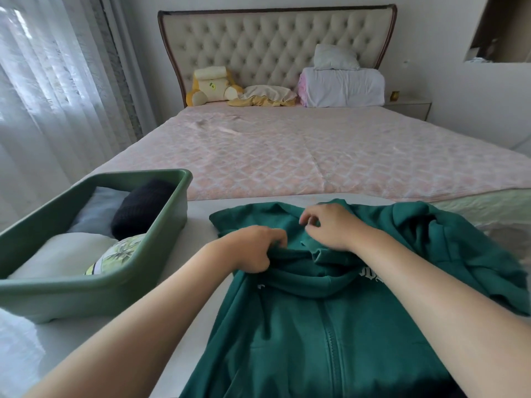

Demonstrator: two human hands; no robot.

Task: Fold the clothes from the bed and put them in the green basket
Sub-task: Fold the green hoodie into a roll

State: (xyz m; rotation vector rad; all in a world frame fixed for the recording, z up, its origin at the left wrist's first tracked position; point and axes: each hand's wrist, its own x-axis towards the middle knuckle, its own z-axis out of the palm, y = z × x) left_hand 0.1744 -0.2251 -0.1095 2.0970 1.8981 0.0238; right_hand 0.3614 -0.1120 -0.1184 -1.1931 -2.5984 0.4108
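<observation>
A dark green zip-up hoodie (321,326) lies spread on the white sheet at the foot of the bed, zipper facing up, hood area toward the headboard. My left hand (253,248) grips a fold of the hoodie near its collar. My right hand (330,225) rests on the hood fabric with fingers curled, and it seems to pinch the cloth. The green basket (94,291) stands to the left of the hoodie. It holds folded clothes: a white piece, a grey piece, a black piece and a green-patterned piece.
The pink quilted bedspread (301,150) stretches toward a tufted headboard (275,44). A yellow plush toy (209,87), a yellow cloth and stacked white pillows (342,84) sit at the head. Sheer curtains (48,81) hang at the left, and a nightstand (408,106) stands at the right.
</observation>
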